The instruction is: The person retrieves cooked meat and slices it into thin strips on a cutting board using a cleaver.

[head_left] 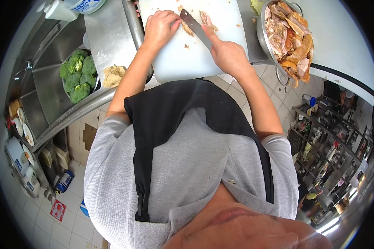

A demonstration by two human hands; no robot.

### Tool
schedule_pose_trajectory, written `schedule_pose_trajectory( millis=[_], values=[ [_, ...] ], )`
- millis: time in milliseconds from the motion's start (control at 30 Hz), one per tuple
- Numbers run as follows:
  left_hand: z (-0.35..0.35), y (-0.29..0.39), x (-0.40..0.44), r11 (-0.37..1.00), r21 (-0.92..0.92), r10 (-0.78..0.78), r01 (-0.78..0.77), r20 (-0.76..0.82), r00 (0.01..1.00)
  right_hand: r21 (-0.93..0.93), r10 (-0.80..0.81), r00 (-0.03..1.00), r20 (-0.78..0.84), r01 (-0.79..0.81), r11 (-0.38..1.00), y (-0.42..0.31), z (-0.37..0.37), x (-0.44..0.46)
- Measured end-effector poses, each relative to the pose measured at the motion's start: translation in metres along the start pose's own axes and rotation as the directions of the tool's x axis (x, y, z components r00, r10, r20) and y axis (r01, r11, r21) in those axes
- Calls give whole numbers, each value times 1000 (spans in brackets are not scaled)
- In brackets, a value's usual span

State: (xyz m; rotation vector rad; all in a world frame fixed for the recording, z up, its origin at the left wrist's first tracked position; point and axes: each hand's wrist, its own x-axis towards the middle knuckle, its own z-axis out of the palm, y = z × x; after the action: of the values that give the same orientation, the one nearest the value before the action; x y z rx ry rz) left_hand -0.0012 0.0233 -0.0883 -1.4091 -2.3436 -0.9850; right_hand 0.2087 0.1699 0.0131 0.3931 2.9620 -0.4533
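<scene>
My right fingers (211, 35) are wrapped tight around the handle end of a big knife (197, 30), pointer stretched out along the top of the blade. The blade lies at a slant over the white cutting board (170, 64), its tip angled up toward my other hand. My left fingers (163, 15) are bent and bunched palm-down near the top left of the board, thumb close to the knife tip. Can't really tell if they're pinching a bit of meat or just resting there.

The meat pieces (187, 28) are right by the blade on my left-hand side, some larger bits (206, 19) are on the other side of it, and small crumbs are scattered about the board.

Just off to the right there's a metal bowl (262, 36) with loop handles, heaped with browned, torn-up meat (297, 39), and a scrap of yellow-green leaf (257, 5) beside it. On my left, a pale lumpy pile (113, 76) sits on the metal desk (108, 39), with a bunch of broccoli (77, 74) in a round container over by the sink (50, 85).
</scene>
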Motion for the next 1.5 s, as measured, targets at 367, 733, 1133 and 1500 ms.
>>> schedule_pose_trajectory(
  millis=[367, 733, 1133, 1500],
  values=[
    [1, 1, 0, 999, -20, -26, 26, -11, 1000, 11, 9, 1000, 21, -9, 1000, -8, 5, 9],
    [-2, 5, 1, 1000, 28, -12, 12, 13, 1000, 93, 51, 988, -143, -38, 995, -2, 28, 61],
    [-1, 21, -2, 992, -74, 111, -104, 102, 989, 212, 308, 948, -79, -286, 934, 33, 0, -3],
    [-27, 25, 26, 997, 29, 68, -76, 198, 978, 158, 213, 972, -103, -196, 968, 23, 17, -8]
  ],
)
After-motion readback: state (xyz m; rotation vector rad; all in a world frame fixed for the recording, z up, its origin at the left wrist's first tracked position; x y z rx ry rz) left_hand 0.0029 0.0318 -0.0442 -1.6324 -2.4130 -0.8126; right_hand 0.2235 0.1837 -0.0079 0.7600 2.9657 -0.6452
